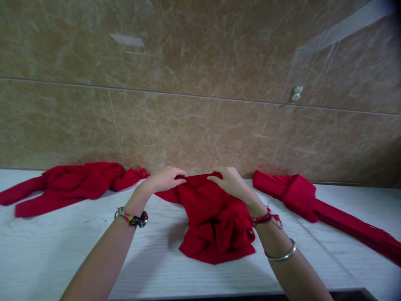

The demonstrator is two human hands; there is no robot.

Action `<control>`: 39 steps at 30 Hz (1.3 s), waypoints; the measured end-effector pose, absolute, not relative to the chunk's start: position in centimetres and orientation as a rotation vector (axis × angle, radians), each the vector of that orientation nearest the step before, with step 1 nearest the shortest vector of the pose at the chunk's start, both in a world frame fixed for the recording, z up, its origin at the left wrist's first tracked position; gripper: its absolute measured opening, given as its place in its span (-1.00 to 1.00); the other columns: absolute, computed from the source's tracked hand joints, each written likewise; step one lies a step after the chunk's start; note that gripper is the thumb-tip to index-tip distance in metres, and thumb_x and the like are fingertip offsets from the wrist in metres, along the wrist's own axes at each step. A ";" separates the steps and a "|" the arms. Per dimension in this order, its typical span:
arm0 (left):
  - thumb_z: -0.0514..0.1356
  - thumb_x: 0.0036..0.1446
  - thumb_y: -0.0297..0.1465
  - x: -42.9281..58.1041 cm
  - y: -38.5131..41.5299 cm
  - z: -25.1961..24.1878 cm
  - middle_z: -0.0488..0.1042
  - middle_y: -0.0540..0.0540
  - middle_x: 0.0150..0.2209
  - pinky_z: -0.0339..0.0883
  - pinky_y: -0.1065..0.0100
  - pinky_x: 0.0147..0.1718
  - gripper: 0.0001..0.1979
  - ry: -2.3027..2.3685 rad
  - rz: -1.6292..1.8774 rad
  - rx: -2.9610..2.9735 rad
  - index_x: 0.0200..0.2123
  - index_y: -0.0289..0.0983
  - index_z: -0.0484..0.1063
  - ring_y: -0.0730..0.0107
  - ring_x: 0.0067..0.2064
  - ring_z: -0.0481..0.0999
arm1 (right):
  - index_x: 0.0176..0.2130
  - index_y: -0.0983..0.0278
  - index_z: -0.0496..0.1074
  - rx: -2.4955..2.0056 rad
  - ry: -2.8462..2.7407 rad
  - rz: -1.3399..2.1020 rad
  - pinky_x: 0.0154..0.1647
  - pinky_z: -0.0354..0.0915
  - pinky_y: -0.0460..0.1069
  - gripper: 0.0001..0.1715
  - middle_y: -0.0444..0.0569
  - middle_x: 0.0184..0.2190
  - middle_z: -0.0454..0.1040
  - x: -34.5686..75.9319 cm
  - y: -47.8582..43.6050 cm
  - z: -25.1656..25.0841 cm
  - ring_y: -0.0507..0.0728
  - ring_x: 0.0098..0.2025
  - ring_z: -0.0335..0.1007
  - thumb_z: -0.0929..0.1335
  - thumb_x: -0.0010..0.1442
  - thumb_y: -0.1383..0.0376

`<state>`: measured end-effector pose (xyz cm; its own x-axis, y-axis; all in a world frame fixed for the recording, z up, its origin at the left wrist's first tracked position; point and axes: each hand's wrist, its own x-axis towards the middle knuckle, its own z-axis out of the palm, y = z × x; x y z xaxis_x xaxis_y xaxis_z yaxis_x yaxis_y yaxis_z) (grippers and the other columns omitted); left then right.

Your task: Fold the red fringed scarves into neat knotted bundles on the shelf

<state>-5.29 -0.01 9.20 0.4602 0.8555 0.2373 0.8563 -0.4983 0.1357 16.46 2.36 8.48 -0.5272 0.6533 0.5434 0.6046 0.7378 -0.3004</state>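
Note:
A crumpled red cloth lies bunched in the middle of the white table, its far edge lifted and drawn fairly straight between my hands. The left end of that edge is pinched between the thumb and fingers of my left hand. My right hand grips the same edge further right, thumb towards the left hand. The lower part of the cloth rests in loose folds on the surface.
On the left of the white table lies another crumpled red cloth with a fringe. A folded red scarf with a long fringed end is at the right. Behind stands a brown marbled wall with a small white fixture.

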 end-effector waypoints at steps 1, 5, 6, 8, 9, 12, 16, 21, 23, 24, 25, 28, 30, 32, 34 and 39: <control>0.04 0.08 -0.39 -5.3 -0.1 9.2 0.50 -0.11 -0.29 0.20 0.38 -0.24 -0.79 -1.572 -0.427 -2.661 -0.32 -0.28 0.46 0.31 -0.25 0.43 | -0.36 0.30 0.48 -0.914 -2.308 0.112 -0.34 0.22 -0.07 -0.86 0.01 -0.40 0.52 16.5 2.3 8.4 0.10 -0.36 0.41 0.32 0.08 0.32; 0.04 0.07 -0.41 -4.2 -0.7 9.7 0.50 -0.10 -0.26 0.19 0.37 -0.20 -0.79 -1.528 -0.467 -2.607 -0.32 -0.27 0.46 0.30 -0.21 0.42 | -0.21 0.26 0.45 -0.808 -2.331 0.136 -0.28 0.23 -0.08 -0.76 0.01 -0.27 0.52 15.2 1.8 7.9 0.11 -0.25 0.42 0.35 0.05 0.29; 0.03 0.07 -0.41 -4.0 -0.9 9.9 0.50 -0.09 -0.27 0.19 0.38 -0.21 -0.79 -1.515 -0.476 -2.610 -0.32 -0.27 0.46 0.31 -0.22 0.42 | -0.24 0.26 0.46 -0.828 -2.327 0.127 -0.30 0.23 -0.08 -0.79 0.01 -0.30 0.52 14.8 1.6 7.9 0.11 -0.27 0.42 0.34 0.06 0.31; 0.02 0.06 -0.43 -3.9 -1.1 10.2 0.50 -0.07 -0.31 0.19 0.41 -0.26 -0.79 -1.517 -0.467 -2.633 -0.34 -0.26 0.46 0.35 -0.26 0.43 | -0.33 0.26 0.49 -0.880 -2.309 0.112 -0.34 0.22 -0.08 -0.85 0.01 -0.37 0.54 14.3 1.4 8.0 0.10 -0.33 0.43 0.31 0.09 0.35; 0.02 0.05 -0.44 -4.1 -1.1 10.2 0.50 -0.06 -0.33 0.19 0.42 -0.28 -0.78 -1.534 -0.450 -2.648 -0.34 -0.26 0.46 0.36 -0.28 0.43 | -0.37 0.26 0.49 -0.901 -2.291 0.108 -0.35 0.22 -0.08 -0.84 0.01 -0.39 0.54 14.2 1.3 8.2 0.10 -0.35 0.43 0.30 0.10 0.36; 0.03 -0.01 -0.49 -5.7 -1.0 10.1 0.51 -0.04 -0.36 0.19 0.44 -0.34 -0.77 -1.635 -0.347 -2.668 -0.35 -0.24 0.48 0.39 -0.33 0.43 | -0.41 0.27 0.49 -0.914 -2.253 0.124 -0.36 0.21 -0.09 -0.87 -0.01 -0.43 0.53 14.6 1.2 8.5 0.09 -0.37 0.43 0.31 0.08 0.37; 0.03 -0.02 -0.48 -7.6 -1.1 9.7 0.51 -0.05 -0.35 0.20 0.45 -0.34 -0.76 -1.709 -0.263 -2.637 -0.36 -0.25 0.48 0.39 -0.32 0.43 | -0.39 0.28 0.48 -0.908 -2.363 0.142 -0.36 0.22 -0.09 -0.87 0.00 -0.42 0.53 14.9 1.3 8.1 0.10 -0.36 0.43 0.31 0.08 0.37; 0.01 0.03 -0.44 -6.9 -2.0 10.1 0.48 -0.07 -0.31 0.20 0.43 -0.28 -0.78 -1.601 -0.332 -2.632 -0.34 -0.27 0.45 0.38 -0.27 0.42 | -0.21 0.34 0.44 -0.809 -2.417 0.124 -0.25 0.23 -0.05 -0.74 0.08 -0.25 0.50 13.5 1.2 7.1 0.15 -0.23 0.41 0.35 0.05 0.30; 0.00 0.04 -0.44 -6.4 -2.2 10.4 0.48 -0.08 -0.32 0.20 0.43 -0.28 -0.78 -1.594 -0.344 -2.609 -0.35 -0.28 0.45 0.37 -0.27 0.41 | -0.23 0.32 0.45 -0.749 -2.420 0.156 -0.25 0.22 -0.06 -0.77 0.05 -0.27 0.51 13.0 1.2 7.0 0.12 -0.25 0.41 0.35 0.06 0.31; 0.00 0.04 -0.45 -6.3 -2.3 10.5 0.48 -0.09 -0.32 0.20 0.43 -0.28 -0.78 -1.594 -0.349 -2.598 -0.35 -0.29 0.44 0.37 -0.27 0.41 | -0.27 0.31 0.46 -0.741 -2.420 0.171 -0.27 0.22 -0.07 -0.82 0.03 -0.31 0.52 12.9 1.2 7.1 0.11 -0.27 0.41 0.34 0.07 0.32; 0.00 0.04 -0.45 -6.2 -2.3 10.6 0.47 -0.09 -0.32 0.20 0.43 -0.29 -0.78 -1.596 -0.356 -2.586 -0.35 -0.29 0.44 0.37 -0.28 0.41 | -0.32 0.31 0.47 -0.756 -2.411 0.176 -0.29 0.22 -0.08 -0.86 0.01 -0.35 0.52 12.9 1.3 7.2 0.10 -0.31 0.41 0.32 0.08 0.34; 0.02 0.00 -0.48 -6.5 -2.2 10.5 0.48 -0.07 -0.34 0.19 0.45 -0.32 -0.79 -1.625 -0.339 -2.586 -0.35 -0.29 0.44 0.39 -0.30 0.41 | -0.42 0.30 0.48 -0.881 -2.326 0.147 -0.34 0.21 -0.08 -0.86 0.00 -0.43 0.53 13.7 1.8 7.6 0.08 -0.37 0.41 0.30 0.09 0.39; 0.05 -0.06 -0.50 -6.8 -2.2 10.1 0.48 -0.04 -0.39 0.18 0.47 -0.39 -0.82 -1.675 -0.228 -2.638 -0.39 -0.28 0.44 0.42 -0.36 0.40 | -0.42 0.29 0.48 -0.950 -2.278 0.138 -0.33 0.22 -0.08 -0.85 -0.01 -0.43 0.53 14.5 2.2 7.9 0.08 -0.36 0.42 0.30 0.08 0.40; 0.06 -0.10 -0.51 -6.7 -2.1 9.4 0.46 0.00 -0.47 0.16 0.48 -0.46 -0.85 -1.709 -0.070 -2.715 -0.46 -0.28 0.43 0.45 -0.44 0.39 | -0.41 0.29 0.48 -0.979 -2.313 0.158 -0.32 0.23 -0.08 -0.85 -0.02 -0.42 0.53 15.3 2.4 7.9 0.08 -0.36 0.42 0.30 0.08 0.41; 0.05 -0.09 -0.51 -6.2 -1.9 8.6 0.46 0.01 -0.50 0.15 0.49 -0.48 -0.85 -1.689 -0.006 -2.765 -0.48 -0.29 0.42 0.46 -0.47 0.38 | -0.36 0.31 0.48 -0.950 -2.413 0.171 -0.28 0.24 -0.06 -0.87 0.00 -0.39 0.52 15.8 2.2 7.6 0.10 -0.33 0.41 0.31 0.07 0.39; 0.01 0.01 -0.51 -4.0 -1.8 7.3 0.47 -0.07 -0.39 0.21 0.43 -0.34 -0.82 -1.501 -0.152 -2.699 -0.41 -0.30 0.42 0.39 -0.34 0.41 | -0.14 0.36 0.40 -0.785 -2.517 0.124 -0.08 0.21 0.02 -0.66 0.08 -0.18 0.47 15.4 1.3 6.2 0.16 -0.11 0.35 0.36 0.03 0.33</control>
